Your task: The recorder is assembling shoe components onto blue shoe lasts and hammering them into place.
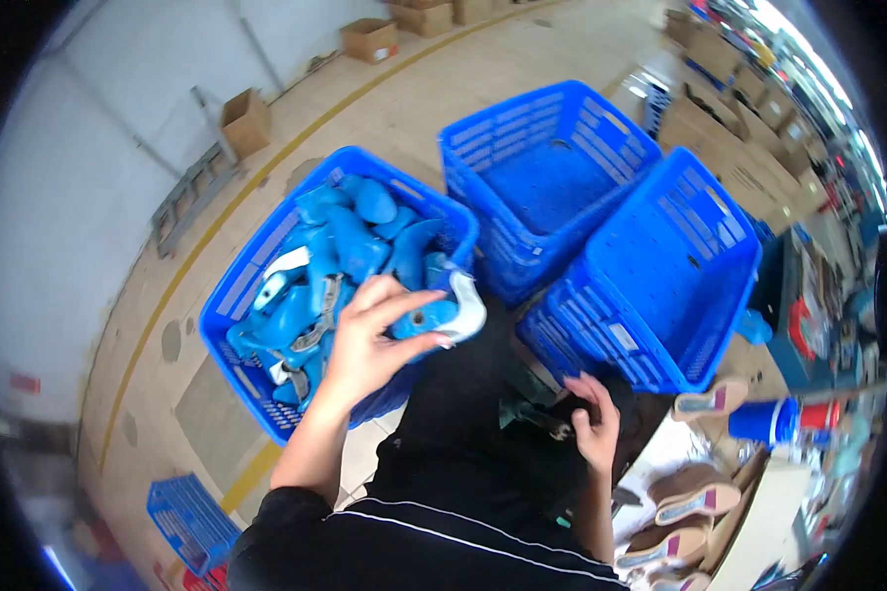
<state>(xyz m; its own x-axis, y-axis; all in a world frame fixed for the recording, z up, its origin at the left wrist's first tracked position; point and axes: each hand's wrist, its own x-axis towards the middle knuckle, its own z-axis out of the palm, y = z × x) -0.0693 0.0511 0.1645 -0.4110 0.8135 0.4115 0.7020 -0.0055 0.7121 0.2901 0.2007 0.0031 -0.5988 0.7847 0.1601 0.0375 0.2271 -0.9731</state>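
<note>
My left hand (365,340) grips a blue shoe last (426,317) between thumb and fingers, above the near right side of a full crate. A round hole shows in the last's end, and a curved white piece (470,310) lies along its far side. Below it, the blue plastic crate (217,340) holds a heap of blue shoe lasts (355,241), some with white or dark grey parts. My right hand (594,426) hovers over my lap near the right-hand crate, its fingers loosely bent and apart, with nothing visible in it.
Two more blue crates (511,212) (601,295) stand ahead and to the right. Tan shoes (698,492) rest on a bench at the lower right, near a blue cup (764,422). A small blue crate (192,522) sits at lower left. Cardboard boxes (370,41) line the wall.
</note>
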